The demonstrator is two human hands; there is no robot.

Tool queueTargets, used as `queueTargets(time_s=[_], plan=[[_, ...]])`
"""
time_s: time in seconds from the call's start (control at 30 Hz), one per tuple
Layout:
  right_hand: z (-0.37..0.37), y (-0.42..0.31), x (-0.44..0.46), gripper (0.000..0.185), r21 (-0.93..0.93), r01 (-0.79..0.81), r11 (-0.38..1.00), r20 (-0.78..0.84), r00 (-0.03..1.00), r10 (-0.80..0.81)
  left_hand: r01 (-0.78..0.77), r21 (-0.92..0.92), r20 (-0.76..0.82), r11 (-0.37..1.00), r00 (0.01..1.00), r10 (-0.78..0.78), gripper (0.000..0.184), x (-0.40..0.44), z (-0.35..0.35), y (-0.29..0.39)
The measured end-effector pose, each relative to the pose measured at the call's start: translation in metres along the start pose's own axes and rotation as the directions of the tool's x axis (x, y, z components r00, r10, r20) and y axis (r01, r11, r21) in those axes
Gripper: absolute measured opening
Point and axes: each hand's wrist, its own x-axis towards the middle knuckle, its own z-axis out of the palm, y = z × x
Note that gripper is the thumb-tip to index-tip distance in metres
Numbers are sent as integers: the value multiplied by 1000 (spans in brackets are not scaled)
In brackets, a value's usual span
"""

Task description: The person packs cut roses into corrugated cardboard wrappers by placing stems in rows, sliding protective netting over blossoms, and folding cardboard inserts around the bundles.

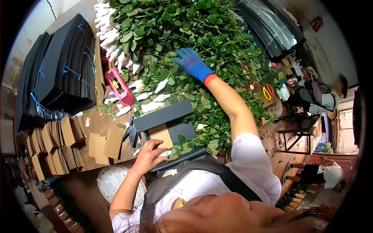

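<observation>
My bare left hand [149,156] lies at the near left edge of a dark ribbed packing holder. Its bent fingers reach over a brown cardboard piece [162,136] and close about a rose head in a white sleeve [166,153]. The rose's leafy stem [184,147] runs right along the holder. A ribbed dark flap [163,115] stands on the holder's far side. My right hand [192,64], in a blue glove with a red cuff, stretches over the leafy rose pile [163,29], fingers spread and nothing visible in them.
White-sleeved rose heads [110,37] line the pile's left side. A pink holder [119,87], cardboard pieces [105,149] and strapped black sheets [66,66] are at left. Yellow-and-red scissors [268,92] lie right. A basket of white sleeves [116,182] stands below. Two people [322,173] are at right.
</observation>
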Motion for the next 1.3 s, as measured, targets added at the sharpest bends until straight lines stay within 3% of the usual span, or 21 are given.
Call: queueTargets(time_s=[0.03,0.13,0.17,0.27,0.33,0.4,0.5,0.6,0.67,0.73,0.77,0.8,0.87,0.9,1.1,1.2,1.3], plan=[[-2,-3,15,47,14,-54,998,202,978,50,12,-9,10,1000,1000,-12,35,0,0,1],[-47,-2,36,42,97,-141,985,-66,987,148,8,-37,44,999,999,-6,34,1,-3,1],[-87,-6,36,34,134,-71,988,-359,926,115,0,-34,47,999,999,1,34,2,-3,1],[-117,-7,16,28,109,-3,994,-326,945,39,-21,-30,54,999,998,22,33,2,-5,3],[-142,-17,-17,25,17,-53,998,13,999,53,-45,-25,49,999,998,46,33,3,-6,1],[-152,-23,-40,25,136,9,991,475,877,-73,-55,-22,50,998,997,56,33,1,-5,-1],[-92,-7,-82,35,499,-138,855,552,812,-191,-67,-17,37,998,997,67,33,1,-3,-3],[-54,4,-42,47,288,-209,935,240,961,141,-85,-28,38,996,996,86,32,1,-3,-5],[-26,10,-15,47,153,-218,964,78,975,208,-72,-25,43,997,996,73,31,0,-5,-3],[22,13,-9,39,-22,-214,977,106,971,215,-77,-18,44,997,996,78,30,-1,-5,-3],[35,16,-7,32,-50,-200,979,215,955,206,-71,-14,38,997,997,71,30,-1,-3,-3],[35,19,-5,27,-52,-163,985,213,962,170,-70,-14,35,997,997,71,30,-2,-2,-4],[-2,25,-1,23,234,-189,954,125,979,163,-64,-13,33,998,997,65,30,-3,-1,-6],[-17,27,-7,26,361,-133,923,-79,982,173,-64,-17,31,998,997,65,30,-4,1,-7],[-157,39,-63,42,375,-100,922,-196,963,184,-94,-29,5,995,996,94,29,-4,4,-11],[-178,46,-73,35,420,-156,894,-228,936,270,-82,-28,10,996,997,82,30,-4,5,-11],[-151,58,-50,31,412,-53,910,-279,943,181,-75,-17,11,997,997,76,29,-3,2,-8]])
